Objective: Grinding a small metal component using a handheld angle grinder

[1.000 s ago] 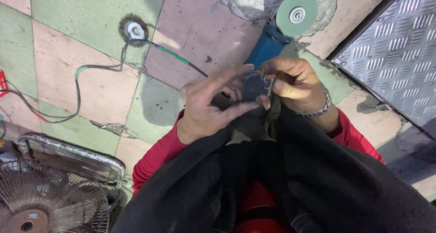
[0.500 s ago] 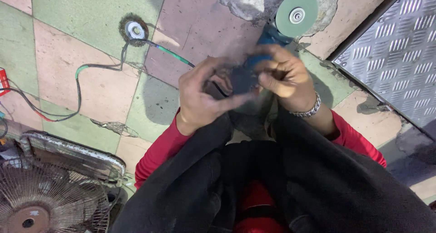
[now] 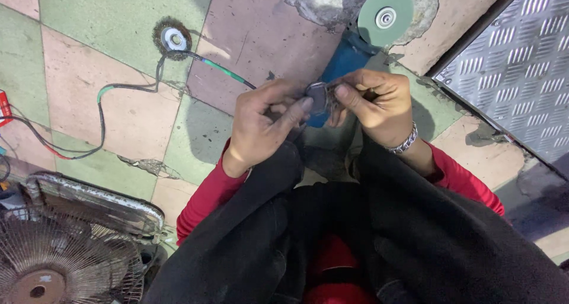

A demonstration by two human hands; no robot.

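My left hand [image 3: 265, 123] and my right hand [image 3: 373, 105] meet above my knees, both pinching a small dark round metal part [image 3: 318, 97]. The left thumb and fingers press its left side, the right fingertips grip its right edge. A silver chain bracelet [image 3: 405, 142] circles my right wrist. Just beyond the hands, a blue angle grinder [image 3: 341, 67] lies on the tiled floor with a green disc [image 3: 386, 16] on its head; my hands cover part of its body.
A wire cup brush [image 3: 170, 39] lies on the tiles at upper left, next to a dark cable with green bands [image 3: 127, 87]. A rusty fan grille [image 3: 56, 256] sits at lower left. A metal tread plate [image 3: 521, 67] fills the upper right.
Both hands have moved up and slightly apart, and the small round part now shows between the fingertips. The grinder and brush have not moved on the floor.
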